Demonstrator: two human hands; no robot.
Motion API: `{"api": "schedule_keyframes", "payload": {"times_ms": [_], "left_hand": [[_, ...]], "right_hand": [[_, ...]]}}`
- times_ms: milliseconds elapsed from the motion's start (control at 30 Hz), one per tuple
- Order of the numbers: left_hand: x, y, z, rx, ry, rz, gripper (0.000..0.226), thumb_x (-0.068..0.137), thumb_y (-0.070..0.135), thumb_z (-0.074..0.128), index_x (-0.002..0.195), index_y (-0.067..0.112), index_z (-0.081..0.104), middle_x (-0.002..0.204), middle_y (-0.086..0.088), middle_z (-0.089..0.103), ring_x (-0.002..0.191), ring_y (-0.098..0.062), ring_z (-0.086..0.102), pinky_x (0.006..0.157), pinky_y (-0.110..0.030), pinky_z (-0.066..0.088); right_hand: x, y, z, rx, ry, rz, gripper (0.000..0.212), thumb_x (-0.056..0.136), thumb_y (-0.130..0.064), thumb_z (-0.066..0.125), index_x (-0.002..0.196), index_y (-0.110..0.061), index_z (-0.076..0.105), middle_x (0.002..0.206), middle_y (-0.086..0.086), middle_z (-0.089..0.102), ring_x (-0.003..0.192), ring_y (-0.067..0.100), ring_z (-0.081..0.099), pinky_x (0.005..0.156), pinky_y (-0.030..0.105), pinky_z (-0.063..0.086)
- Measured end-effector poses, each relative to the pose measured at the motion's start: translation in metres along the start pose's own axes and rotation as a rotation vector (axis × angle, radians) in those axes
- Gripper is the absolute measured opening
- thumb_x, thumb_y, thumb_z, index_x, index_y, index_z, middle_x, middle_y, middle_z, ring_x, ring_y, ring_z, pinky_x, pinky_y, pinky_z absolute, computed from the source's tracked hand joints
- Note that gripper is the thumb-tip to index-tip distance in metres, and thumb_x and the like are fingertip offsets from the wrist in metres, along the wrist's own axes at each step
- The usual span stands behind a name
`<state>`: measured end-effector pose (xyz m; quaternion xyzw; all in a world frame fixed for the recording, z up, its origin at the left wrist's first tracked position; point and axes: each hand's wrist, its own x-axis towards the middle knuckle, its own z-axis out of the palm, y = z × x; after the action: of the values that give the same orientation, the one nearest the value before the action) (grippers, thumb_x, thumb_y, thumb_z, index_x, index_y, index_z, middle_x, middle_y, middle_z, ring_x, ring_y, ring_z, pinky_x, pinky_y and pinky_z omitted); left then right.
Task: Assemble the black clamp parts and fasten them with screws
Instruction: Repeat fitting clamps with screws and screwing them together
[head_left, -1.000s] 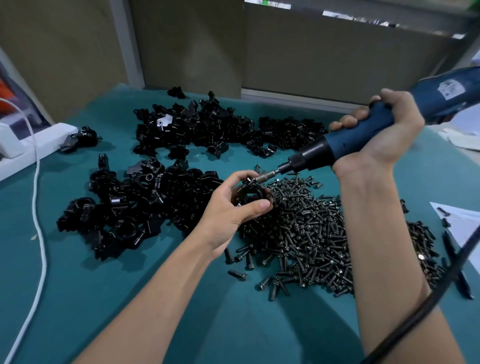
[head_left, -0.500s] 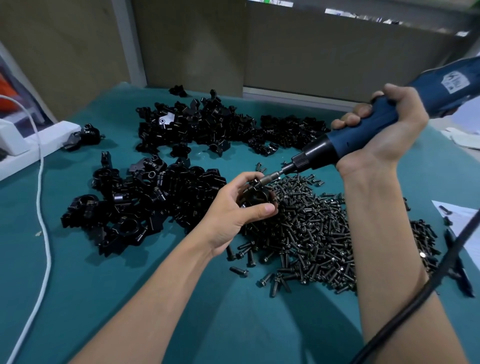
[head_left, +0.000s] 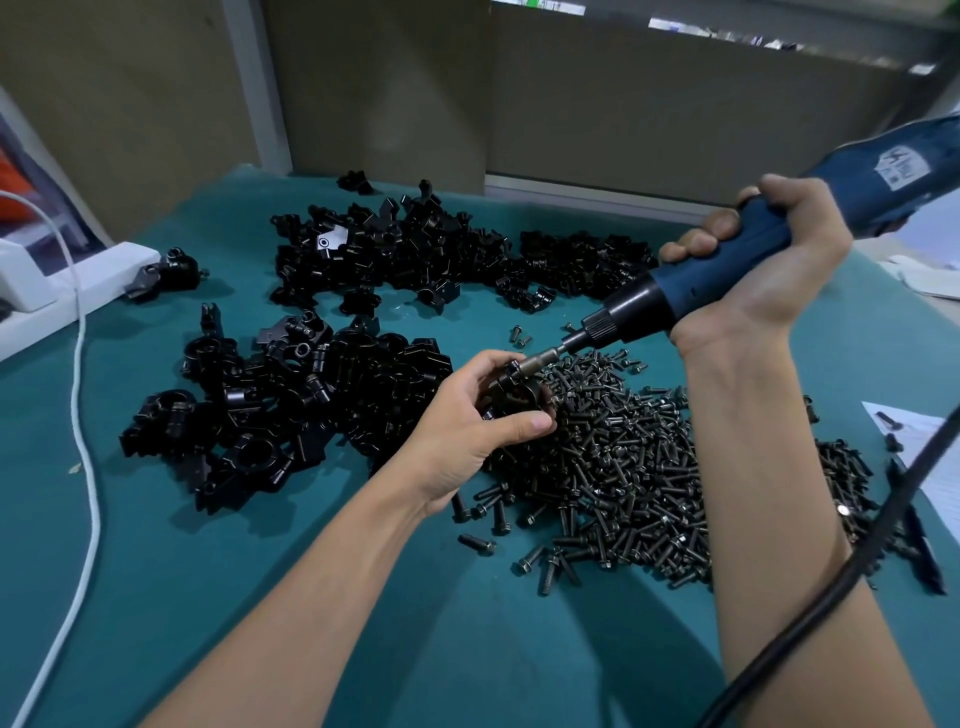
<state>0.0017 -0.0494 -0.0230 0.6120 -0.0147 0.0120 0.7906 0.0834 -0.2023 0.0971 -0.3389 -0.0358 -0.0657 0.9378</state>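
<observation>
My left hand (head_left: 467, 421) grips a black clamp (head_left: 519, 397) just above the left edge of a big heap of black screws (head_left: 623, 467). My right hand (head_left: 763, 265) holds a blue electric screwdriver (head_left: 727, 265) slanting down to the left. Its metal bit (head_left: 540, 357) meets the top of the clamp. The screw under the bit is hidden by the bit and my fingers.
Two heaps of black clamp parts lie on the teal table (head_left: 260, 597): one near left (head_left: 291, 395), one at the back (head_left: 441, 260). A white cable (head_left: 85, 415) and white box (head_left: 62, 280) are at far left. The screwdriver's black cord (head_left: 857, 566) crosses my right forearm. Paper (head_left: 935, 452) lies at right.
Both hands, the clamp and the screwdriver have stayed together with the bit on the clamp; the whole scene shifts only slightly in the view.
</observation>
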Motion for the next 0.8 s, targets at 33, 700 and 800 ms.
{"api": "schedule_keyframes", "payload": {"times_ms": [33,700,800], "left_hand": [[0.0,-0.0004,0.0003,0.001,0.002,-0.006,0.053,0.065,0.01,0.081,0.113,0.016,0.061,0.106,-0.007,0.068,0.112,-0.041,0.063,0.105,-0.055,0.045],[0.0004,-0.0034,0.0001,-0.009,-0.006,0.003,0.046,0.065,0.011,0.082,0.107,0.02,0.064,0.102,-0.002,0.07,0.113,-0.041,0.062,0.107,-0.056,0.042],[0.0001,-0.004,-0.0002,-0.038,-0.025,0.006,0.048,0.067,0.009,0.081,0.11,0.017,0.064,0.101,0.0,0.07,0.113,-0.04,0.063,0.106,-0.054,0.044]], "right_hand": [[-0.0003,0.0001,0.0,-0.003,0.0,-0.001,0.017,0.086,-0.018,0.053,0.07,-0.016,0.047,0.056,-0.002,0.041,0.045,0.012,0.037,0.048,0.023,0.037],[-0.0021,-0.0003,0.0007,-0.001,-0.014,-0.002,0.018,0.086,-0.015,0.05,0.068,-0.015,0.045,0.055,-0.002,0.041,0.045,0.013,0.036,0.048,0.023,0.037],[-0.0021,-0.0002,0.0013,0.006,-0.014,0.004,0.019,0.086,-0.015,0.05,0.068,-0.015,0.044,0.055,-0.001,0.041,0.044,0.013,0.036,0.047,0.023,0.037]]}}
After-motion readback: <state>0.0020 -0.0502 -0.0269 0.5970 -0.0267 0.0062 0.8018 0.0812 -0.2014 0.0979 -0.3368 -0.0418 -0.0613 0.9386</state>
